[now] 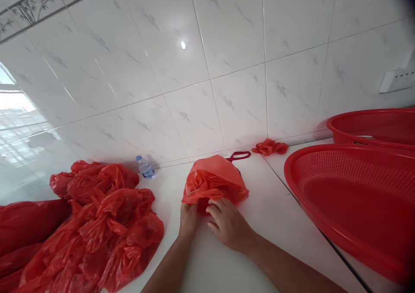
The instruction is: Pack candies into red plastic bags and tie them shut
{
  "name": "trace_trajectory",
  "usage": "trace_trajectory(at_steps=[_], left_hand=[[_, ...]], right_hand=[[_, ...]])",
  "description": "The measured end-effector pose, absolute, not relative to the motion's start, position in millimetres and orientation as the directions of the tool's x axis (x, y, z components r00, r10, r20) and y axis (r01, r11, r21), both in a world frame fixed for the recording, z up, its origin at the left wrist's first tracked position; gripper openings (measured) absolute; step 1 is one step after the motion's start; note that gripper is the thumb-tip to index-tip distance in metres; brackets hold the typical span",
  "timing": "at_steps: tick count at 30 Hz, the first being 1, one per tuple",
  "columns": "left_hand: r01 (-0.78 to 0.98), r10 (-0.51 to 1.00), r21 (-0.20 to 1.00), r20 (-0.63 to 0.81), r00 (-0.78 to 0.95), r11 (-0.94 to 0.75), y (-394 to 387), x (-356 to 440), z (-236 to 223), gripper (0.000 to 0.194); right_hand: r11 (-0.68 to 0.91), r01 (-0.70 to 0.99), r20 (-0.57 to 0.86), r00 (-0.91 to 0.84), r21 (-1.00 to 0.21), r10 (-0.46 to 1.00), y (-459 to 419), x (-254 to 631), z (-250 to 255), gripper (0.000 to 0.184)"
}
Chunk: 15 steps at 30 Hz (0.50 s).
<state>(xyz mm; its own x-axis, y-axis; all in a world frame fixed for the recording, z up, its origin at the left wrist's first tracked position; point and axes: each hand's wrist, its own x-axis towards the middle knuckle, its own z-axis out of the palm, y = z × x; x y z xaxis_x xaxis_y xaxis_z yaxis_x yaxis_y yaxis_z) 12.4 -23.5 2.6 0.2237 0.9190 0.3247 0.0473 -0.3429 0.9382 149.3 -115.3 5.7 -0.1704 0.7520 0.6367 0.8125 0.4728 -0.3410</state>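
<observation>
One red plastic bag [223, 165] is located on the white tabletop [220, 262], in front of the tiled wall [240, 103]. Its gathered mouth is turned toward the left hand [188, 219] and the right hand [228, 224]; its smoother, rounded back is turned toward the wall. No strong long axis is presented, although the spread appears slightly greater from side to side than from front to back.

Both hands are placed at the near edge of the bag, so neither can be rated as clearly nearer. The left hand is set at the left corner, with its fingertips covered by the film; whether they are pressed together or spread cannot be told. The right hand is positioned near the middle of the same edge, with its thumb held apart from the loosely curled fingers; no pinch is shown there. The bag's right corner is situated beyond the right hand and is held by neither.

A dark red strap [240, 155] is seen at the bag's rear right. A pile of red bags [106, 228] is heaped near the left forearm, and a red basket [311, 167] is placed to the right
</observation>
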Motion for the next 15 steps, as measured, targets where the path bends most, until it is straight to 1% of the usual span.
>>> trace_trajectory(at_steps=[1,3,5,6,8,10,14,15], left_hand=[[-0.008,0.943,0.964,0.261,0.206,-0.266,-23.3,11.4,2.4,0.023],[-0.158,0.966,0.978,0.166,0.197,-0.136,-24.1,10.7,2.3,0.025],[-0.308,0.966,0.951,0.105,0.237,-0.028,-25.4,11.6,3.2,0.027],[-0.364,0.963,0.931,0.082,0.255,0.018,-25.8,12.3,4.1,0.028],[-0.437,0.96,0.894,0.034,0.28,0.096,-25.1,12.8,6.3,0.027],[-0.483,0.956,0.863,0.001,0.295,0.148,-21.5,10.0,8.4,0.021],[-0.546,0.953,0.826,0.039,0.302,0.14,-8.4,-7.6,8.4,0.007],[-0.552,0.952,0.824,0.054,0.301,0.128,-5.3,-13.1,7.1,0.008]], right_hand=[[0.442,0.825,0.632,-0.138,-0.352,0.762,-111.4,152.8,1.6,0.034],[0.384,0.845,0.599,-0.098,-0.372,0.795,-103.9,160.7,-5.5,0.05],[0.334,0.856,0.529,-0.086,-0.394,0.844,-98.1,168.3,-10.2,0.066],[0.312,0.86,0.493,-0.083,-0.405,0.866,-96.0,171.4,-11.7,0.069],[0.28,0.864,0.443,-0.076,-0.417,0.893,-93.1,175.9,-13.7,0.069],[0.242,0.873,0.413,-0.052,-0.423,0.909,-91.3,178.0,-15.9,0.068],[0.167,0.887,0.331,-0.017,-0.431,0.943,-87.8,178.2,-22.0,0.069],[0.16,0.887,0.318,-0.016,-0.433,0.948,-87.1,178.2,-23.1,0.069]])
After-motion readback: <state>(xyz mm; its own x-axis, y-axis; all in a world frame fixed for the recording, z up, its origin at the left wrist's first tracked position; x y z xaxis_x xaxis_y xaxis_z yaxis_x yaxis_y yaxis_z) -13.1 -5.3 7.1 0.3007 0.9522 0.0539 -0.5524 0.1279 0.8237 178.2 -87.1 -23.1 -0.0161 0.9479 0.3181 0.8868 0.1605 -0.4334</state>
